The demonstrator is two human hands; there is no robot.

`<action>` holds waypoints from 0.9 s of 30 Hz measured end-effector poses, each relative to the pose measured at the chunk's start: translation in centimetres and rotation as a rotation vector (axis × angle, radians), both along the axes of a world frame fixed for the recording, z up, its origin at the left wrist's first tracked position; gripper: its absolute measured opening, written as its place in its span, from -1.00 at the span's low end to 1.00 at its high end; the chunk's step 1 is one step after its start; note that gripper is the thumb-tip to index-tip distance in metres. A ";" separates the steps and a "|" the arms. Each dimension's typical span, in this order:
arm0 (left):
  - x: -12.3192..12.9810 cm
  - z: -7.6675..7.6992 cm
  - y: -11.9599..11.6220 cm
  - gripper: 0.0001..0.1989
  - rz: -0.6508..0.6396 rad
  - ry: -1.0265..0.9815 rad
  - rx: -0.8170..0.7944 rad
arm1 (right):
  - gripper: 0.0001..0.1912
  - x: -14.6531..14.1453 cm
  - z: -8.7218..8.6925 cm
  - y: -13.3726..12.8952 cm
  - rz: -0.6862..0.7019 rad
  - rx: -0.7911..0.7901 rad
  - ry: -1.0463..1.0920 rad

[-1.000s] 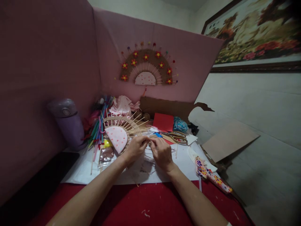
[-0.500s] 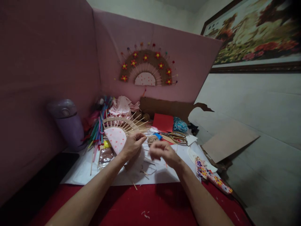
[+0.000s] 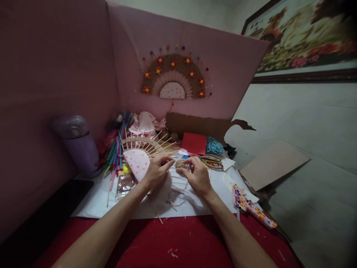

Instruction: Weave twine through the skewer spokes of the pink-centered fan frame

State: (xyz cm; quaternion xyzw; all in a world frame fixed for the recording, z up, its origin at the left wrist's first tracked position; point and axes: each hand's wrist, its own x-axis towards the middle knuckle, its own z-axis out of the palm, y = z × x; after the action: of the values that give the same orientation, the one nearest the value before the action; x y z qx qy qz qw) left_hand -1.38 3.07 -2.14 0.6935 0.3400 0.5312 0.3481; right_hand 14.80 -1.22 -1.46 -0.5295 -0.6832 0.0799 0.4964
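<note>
A half-round fan of thin wooden sticks point(image 3: 143, 143) leans at the middle left, with a woven twine band across the sticks and a dotted pink-white half disc point(image 3: 137, 163) at its centre. My left hand point(image 3: 158, 171) is closed on the fan's right end, thumb and forefinger pinched together. Just to the right, my right hand point(image 3: 197, 176) is curved, its thumb and forefinger apart around the tips of the sticks. Behind these fingers shows a small bundle of brown twine point(image 3: 182, 165). Whether a fine strand runs between the hands is too small to tell.
Gold-handled scissors point(image 3: 212, 162), a red sheet point(image 3: 194, 143) and blue yarn point(image 3: 214, 146) lie behind my right hand. A flower-patterned glue gun point(image 3: 253, 208) rests at the right edge. A purple bottle point(image 3: 79, 145) stands left. A finished flowered fan point(image 3: 173, 70) hangs on the pink board.
My right hand has moved slightly up and left, closer to the stick tips, and its thumb and forefinger are now spread. My left hand stays on the fan.
</note>
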 end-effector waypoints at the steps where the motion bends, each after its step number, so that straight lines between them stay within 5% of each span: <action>1: 0.0 -0.1 0.0 -0.81 -0.010 0.002 0.008 | -0.81 0.1 -0.2 0.2 -0.033 0.017 -0.089; 4: -0.1 0.0 0.0 -0.83 0.001 0.036 0.065 | -0.96 0.3 -0.9 0.3 -0.023 0.057 -0.254; 11: 0.7 1.0 -2.1 -0.79 0.195 0.227 0.444 | -0.89 -0.2 -0.8 -0.4 -0.120 0.177 -0.497; 19: 1.6 1.0 -2.4 -0.85 0.040 0.239 0.044 | -0.86 -0.5 -1.1 -0.6 0.028 0.224 -0.304; 27: 1.1 1.3 -2.2 -0.79 0.075 0.305 0.032 | -0.91 -0.5 -1.3 -0.3 0.037 0.212 -0.179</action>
State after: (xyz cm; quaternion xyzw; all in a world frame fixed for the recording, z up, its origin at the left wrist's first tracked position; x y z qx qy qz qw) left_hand -0.26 0.89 -0.87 0.7587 0.4059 0.4375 0.2612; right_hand 14.26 -1.57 -2.74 -0.4663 -0.7390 -0.0313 0.4852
